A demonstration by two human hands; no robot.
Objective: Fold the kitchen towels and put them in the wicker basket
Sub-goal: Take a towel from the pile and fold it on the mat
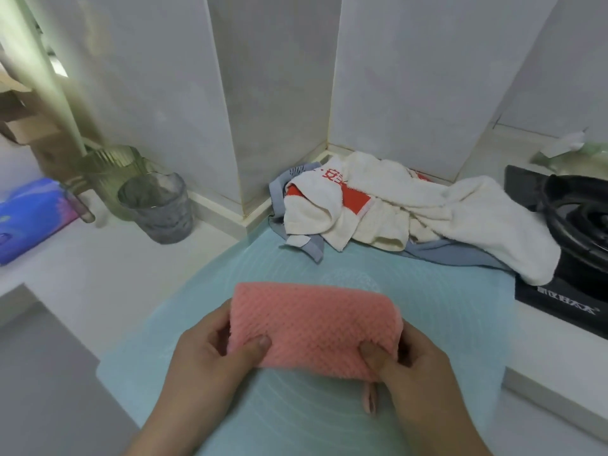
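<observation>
Hands at pink towel (316, 327): left hand (210, 353) and right hand (411, 363) pinch its near corners, fingers (214, 324) curled under, thumbs on top. Folded, it sits mid-mat (444, 307) on the counter (98, 264). Unfolded pile (394, 209) at far edge by the wall. Stove (575, 232) right, cups (158, 209) far left. Open mat between towel and pile.

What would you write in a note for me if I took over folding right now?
Left hand pinches the pink towel at its left end; right hand pinches its right end.
The pink towel is folded, over the teal mat.
Behind it, a crumpled pile: white towels on a blue-grey cloth, by the stove.
No wicker basket in view.
Left: basket the pink towel, then fold the pile.
</observation>
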